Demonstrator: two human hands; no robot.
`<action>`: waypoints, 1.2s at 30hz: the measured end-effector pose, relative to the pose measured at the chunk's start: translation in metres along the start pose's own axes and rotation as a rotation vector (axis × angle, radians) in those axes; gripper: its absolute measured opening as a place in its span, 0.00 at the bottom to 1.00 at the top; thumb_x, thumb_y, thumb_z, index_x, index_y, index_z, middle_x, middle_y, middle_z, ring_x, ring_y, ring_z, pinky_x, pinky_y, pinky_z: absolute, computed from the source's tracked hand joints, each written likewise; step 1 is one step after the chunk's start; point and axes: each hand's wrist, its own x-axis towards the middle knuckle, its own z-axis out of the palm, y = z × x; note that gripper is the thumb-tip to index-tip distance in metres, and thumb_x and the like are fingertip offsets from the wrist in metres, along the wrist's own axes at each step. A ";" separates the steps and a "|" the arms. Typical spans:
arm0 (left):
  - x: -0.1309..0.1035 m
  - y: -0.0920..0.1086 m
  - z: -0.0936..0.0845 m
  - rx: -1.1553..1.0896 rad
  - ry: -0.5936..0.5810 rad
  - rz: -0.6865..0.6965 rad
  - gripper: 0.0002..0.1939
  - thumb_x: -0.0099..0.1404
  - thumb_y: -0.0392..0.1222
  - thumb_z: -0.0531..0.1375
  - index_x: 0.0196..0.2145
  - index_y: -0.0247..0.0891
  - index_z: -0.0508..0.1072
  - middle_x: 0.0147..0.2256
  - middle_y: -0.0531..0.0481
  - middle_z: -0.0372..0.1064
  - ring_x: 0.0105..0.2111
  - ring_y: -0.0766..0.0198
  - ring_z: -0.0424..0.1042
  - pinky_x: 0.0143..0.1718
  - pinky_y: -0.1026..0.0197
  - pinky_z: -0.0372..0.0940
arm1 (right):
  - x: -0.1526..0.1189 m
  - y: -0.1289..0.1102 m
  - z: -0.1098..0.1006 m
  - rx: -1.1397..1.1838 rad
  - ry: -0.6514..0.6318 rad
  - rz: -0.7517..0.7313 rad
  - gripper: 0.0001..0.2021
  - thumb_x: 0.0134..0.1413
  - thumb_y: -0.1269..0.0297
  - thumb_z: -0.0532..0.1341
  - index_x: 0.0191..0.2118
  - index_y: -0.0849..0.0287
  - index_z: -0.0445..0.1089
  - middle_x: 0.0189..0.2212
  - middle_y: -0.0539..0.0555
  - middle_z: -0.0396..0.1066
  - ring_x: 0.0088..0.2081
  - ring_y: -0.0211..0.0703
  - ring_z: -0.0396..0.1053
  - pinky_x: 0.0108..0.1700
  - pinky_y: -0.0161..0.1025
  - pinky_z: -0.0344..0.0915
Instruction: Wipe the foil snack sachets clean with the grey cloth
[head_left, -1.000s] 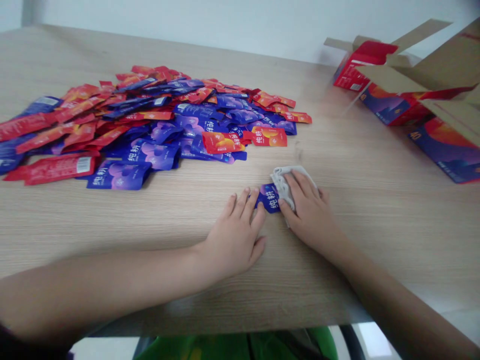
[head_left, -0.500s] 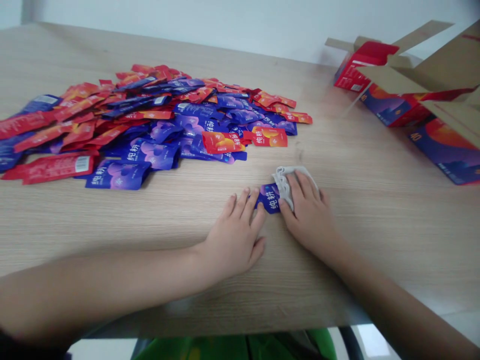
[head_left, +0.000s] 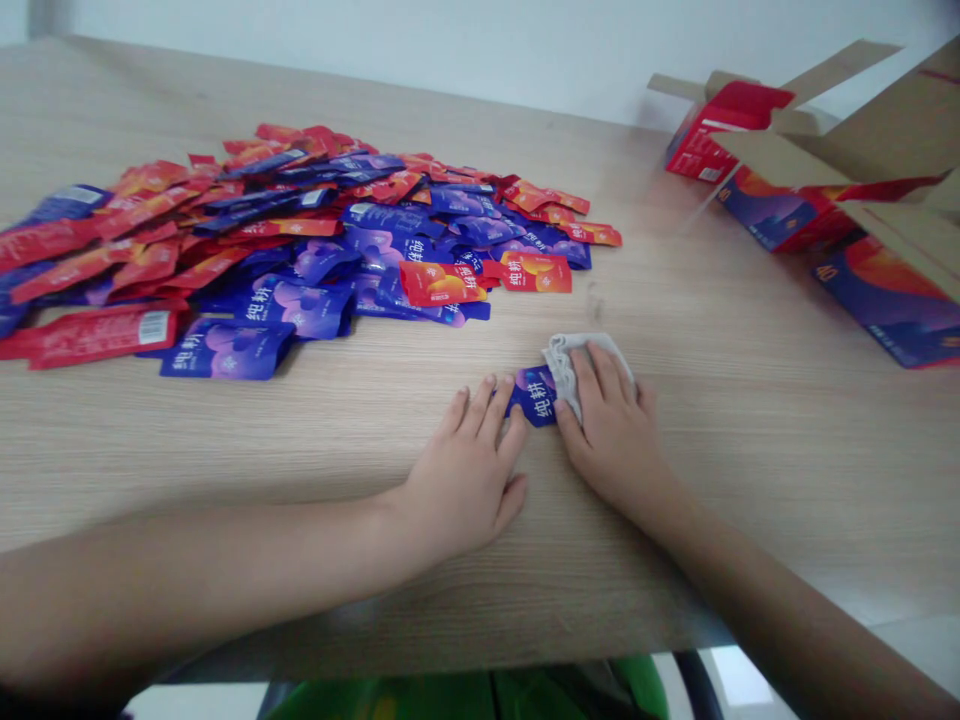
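Note:
A blue pouch with white lettering (head_left: 537, 396) lies flat on the wooden table (head_left: 360, 590). My left hand (head_left: 469, 470) rests on the pouch's left end, palm down, fingers spread and holding nothing. Over the pouch's right end is a folded grey-white cloth (head_left: 561, 362), pressed down under my right hand (head_left: 615, 430), whose fingers lie flat on it. The cloth hides that end of the pouch. Beyond my hands, to the left, spreads a heap of red and blue pouches (head_left: 300, 300).
Several open cardboard boxes stand at the right: a small red one (head_left: 694, 145) at the back, a blue and red one (head_left: 772, 215) in front of it, and a larger blue one (head_left: 885, 310) nearer. A pale wall (head_left: 450, 50) runs behind the table.
The whole view has shifted slightly, so everything appears a little further left. Both hands keep their places on the pouch and the cloth.

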 end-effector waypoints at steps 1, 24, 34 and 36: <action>0.000 0.000 0.000 -0.002 0.000 0.000 0.32 0.69 0.50 0.48 0.63 0.24 0.56 0.67 0.25 0.41 0.67 0.36 0.43 0.64 0.38 0.45 | -0.002 -0.006 0.000 0.003 -0.009 -0.041 0.28 0.65 0.57 0.46 0.66 0.66 0.52 0.67 0.66 0.49 0.67 0.58 0.47 0.61 0.60 0.49; 0.001 -0.002 -0.001 -0.006 -0.009 0.008 0.33 0.69 0.52 0.49 0.63 0.24 0.56 0.67 0.25 0.40 0.67 0.36 0.42 0.64 0.39 0.45 | 0.006 0.010 -0.002 0.030 -0.052 -0.027 0.29 0.65 0.56 0.44 0.68 0.62 0.49 0.68 0.63 0.50 0.67 0.55 0.48 0.61 0.58 0.50; 0.001 -0.002 -0.001 -0.005 -0.004 0.008 0.32 0.69 0.52 0.48 0.62 0.25 0.58 0.66 0.25 0.45 0.67 0.38 0.43 0.64 0.39 0.45 | 0.002 -0.005 -0.005 0.056 -0.063 -0.219 0.27 0.65 0.59 0.46 0.67 0.60 0.51 0.68 0.60 0.49 0.67 0.52 0.48 0.62 0.57 0.48; 0.001 -0.002 -0.002 -0.004 -0.008 0.008 0.33 0.69 0.52 0.48 0.63 0.25 0.56 0.67 0.25 0.42 0.67 0.37 0.43 0.64 0.39 0.46 | 0.005 0.005 -0.003 0.039 -0.037 -0.096 0.27 0.65 0.58 0.46 0.67 0.61 0.52 0.67 0.62 0.51 0.67 0.54 0.49 0.61 0.57 0.50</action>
